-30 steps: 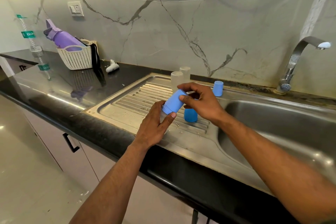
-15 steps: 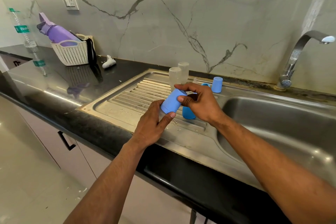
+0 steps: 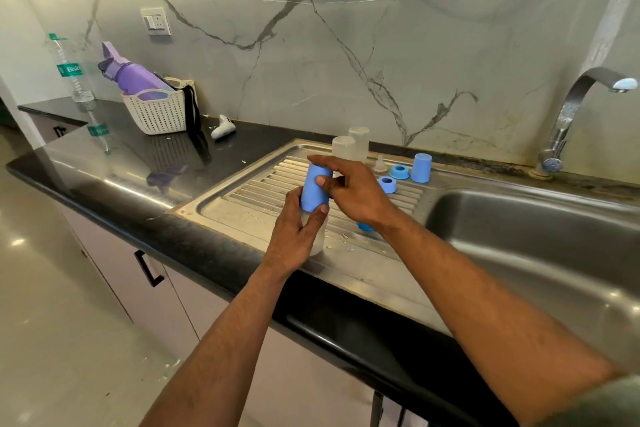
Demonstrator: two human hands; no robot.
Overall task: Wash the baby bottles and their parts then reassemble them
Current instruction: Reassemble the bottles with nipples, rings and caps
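My left hand (image 3: 294, 236) grips the clear body of a baby bottle (image 3: 317, 236) over the steel drainboard (image 3: 249, 198). My right hand (image 3: 353, 191) pinches the blue cap (image 3: 313, 189) sitting on top of that bottle. Two clear bottle bodies (image 3: 349, 147) stand at the back of the drainboard. Beside them lie a clear nipple (image 3: 380, 163), two blue collar rings (image 3: 387, 184) (image 3: 399, 171) and another upright blue cap (image 3: 421, 167). A further blue piece (image 3: 364, 226) shows partly under my right wrist.
The sink basin (image 3: 519, 253) lies to the right, with the tap (image 3: 575, 107) behind it. On the black counter (image 3: 104, 163) to the left stand a white basket (image 3: 159, 111) holding a purple bottle, a plastic water bottle (image 3: 74, 76) and a small white object (image 3: 223, 128).
The capped bottle has swung from tilted to nearly upright between my hands. My right hand has shifted on the cap, uncovering the blue rings behind it.
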